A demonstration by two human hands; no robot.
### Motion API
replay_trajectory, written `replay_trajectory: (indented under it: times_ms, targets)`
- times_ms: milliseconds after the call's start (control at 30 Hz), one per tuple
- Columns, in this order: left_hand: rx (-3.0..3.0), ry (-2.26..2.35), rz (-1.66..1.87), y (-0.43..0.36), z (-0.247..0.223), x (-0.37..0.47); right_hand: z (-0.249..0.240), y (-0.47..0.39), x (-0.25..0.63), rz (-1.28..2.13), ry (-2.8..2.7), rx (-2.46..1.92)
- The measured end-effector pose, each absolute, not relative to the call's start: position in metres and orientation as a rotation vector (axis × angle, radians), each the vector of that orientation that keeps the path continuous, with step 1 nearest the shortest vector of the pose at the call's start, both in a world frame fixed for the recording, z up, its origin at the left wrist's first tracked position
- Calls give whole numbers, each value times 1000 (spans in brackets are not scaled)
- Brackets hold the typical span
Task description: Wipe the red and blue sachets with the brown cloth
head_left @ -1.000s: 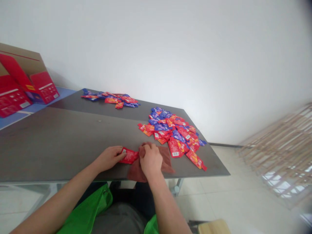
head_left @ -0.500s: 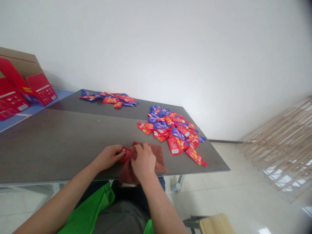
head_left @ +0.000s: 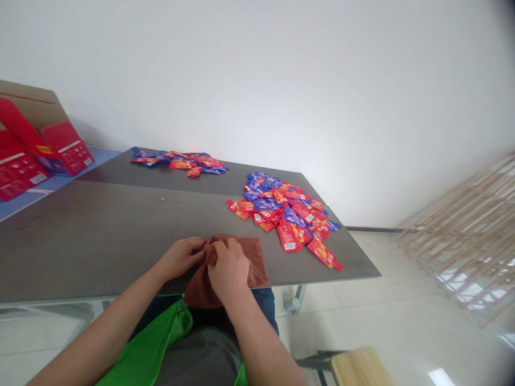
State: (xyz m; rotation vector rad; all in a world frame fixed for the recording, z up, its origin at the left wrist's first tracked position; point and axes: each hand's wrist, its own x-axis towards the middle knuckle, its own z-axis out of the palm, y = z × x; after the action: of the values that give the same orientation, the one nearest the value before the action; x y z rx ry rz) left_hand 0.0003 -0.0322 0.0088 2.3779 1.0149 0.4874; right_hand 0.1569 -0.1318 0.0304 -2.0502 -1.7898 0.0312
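Observation:
Near the front edge of the dark table (head_left: pixel 112 236), my left hand (head_left: pixel 184 258) is closed on a red pouch (head_left: pixel 204 245), of which only a small red corner shows. My right hand (head_left: pixel 229 268) grips a brown cloth (head_left: pixel 257 262) and presses it over that pouch, hiding most of it. Part of the cloth lies flat to the right, and another part hangs over the table edge. To the right of the cloth lies a pile of red and purple pouches (head_left: pixel 293 236) with fruit pictures.
A second pile of red and purple pouches (head_left: pixel 183 164) lies at the far edge of the table. Red cardboard boxes (head_left: pixel 66 147) stand on a blue surface at the left. A wooden stool (head_left: pixel 362 367) is at the lower right, and bamboo-like slats (head_left: pixel 470 241) are at the far right.
My right hand and the cloth have moved left across the red pouch, which is now almost covered. My left hand has stayed nearly in place.

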Motion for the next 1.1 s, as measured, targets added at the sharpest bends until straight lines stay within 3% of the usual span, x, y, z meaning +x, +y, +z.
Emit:
replay_trajectory:
  times_ms: [300, 500, 800, 967, 1100]
  targets:
    - [2418, 1031, 488, -33, 7, 1, 29, -142, 207, 16, -1597, -2324]
    - [2385, 1007, 464, -32, 9, 1, 37, -132, 154, -2, -1783, -2066]
    - [2417, 1025, 497, -34, 8, 1, 27, -144, 201, 4, -1604, -2344]
    - [2393, 989, 502, -32, 7, 0, 41, -136, 156, -5, -1797, -2071]
    - [2424, 1022, 474, -32, 6, 2, 27, -135, 149, 72, -1821, -2151]
